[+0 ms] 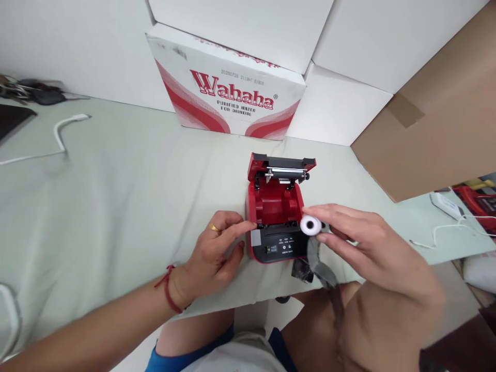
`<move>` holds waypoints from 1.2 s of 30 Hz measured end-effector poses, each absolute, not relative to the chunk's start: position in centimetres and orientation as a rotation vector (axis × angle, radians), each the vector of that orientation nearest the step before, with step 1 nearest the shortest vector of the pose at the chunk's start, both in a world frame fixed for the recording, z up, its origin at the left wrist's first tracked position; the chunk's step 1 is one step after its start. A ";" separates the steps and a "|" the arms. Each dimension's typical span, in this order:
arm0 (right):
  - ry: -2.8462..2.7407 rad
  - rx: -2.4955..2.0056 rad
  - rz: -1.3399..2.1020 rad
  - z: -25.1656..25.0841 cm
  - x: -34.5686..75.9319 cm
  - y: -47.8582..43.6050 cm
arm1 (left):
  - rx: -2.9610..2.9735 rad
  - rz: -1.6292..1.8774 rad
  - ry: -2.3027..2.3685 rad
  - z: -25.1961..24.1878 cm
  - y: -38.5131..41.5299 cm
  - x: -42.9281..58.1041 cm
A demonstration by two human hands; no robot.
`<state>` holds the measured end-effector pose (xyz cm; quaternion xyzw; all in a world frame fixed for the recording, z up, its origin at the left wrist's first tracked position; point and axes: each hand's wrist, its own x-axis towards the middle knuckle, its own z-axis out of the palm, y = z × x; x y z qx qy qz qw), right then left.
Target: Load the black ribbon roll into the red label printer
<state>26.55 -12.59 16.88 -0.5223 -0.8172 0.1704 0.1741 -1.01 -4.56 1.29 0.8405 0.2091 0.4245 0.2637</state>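
Note:
A small red and black thermal printer (277, 248) sits on the cloth-covered table with its lid (282, 168) raised. Its red paper bay (273, 204) shows nothing inside. At the printer's left edge is my left hand (217, 253), index fingertip touching the casing, thumb apart, nothing held. My right hand (360, 237) pinches a small white paper roll (310, 225) between thumb and fingers, just over the printer's right side. The roll's round end with a dark core faces me. Below it hangs a grey strip (321, 266); where its upper end attaches is hidden.
Behind the printer stands a white and red water carton (232, 98) against white boxes (349, 103). A brown cardboard box (430, 113) leans at right. White cables (60, 134) lie left and right, keys (23, 90) far left. A black item (302, 270) rests at the table's front edge.

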 end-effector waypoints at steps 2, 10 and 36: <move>-2.292 -1.512 0.405 15.7 24.8 -11.4 | 2.295 1.144 0.576 1.2 -4.6 -1.0; -2.428 -1.874 0.362 13.7 21.7 -7.9 | 2.358 1.244 0.524 1.0 -5.0 -0.9; -1.878 -1.827 0.034 14.8 23.1 -9.1 | 2.340 1.347 0.369 1.4 -5.2 -0.9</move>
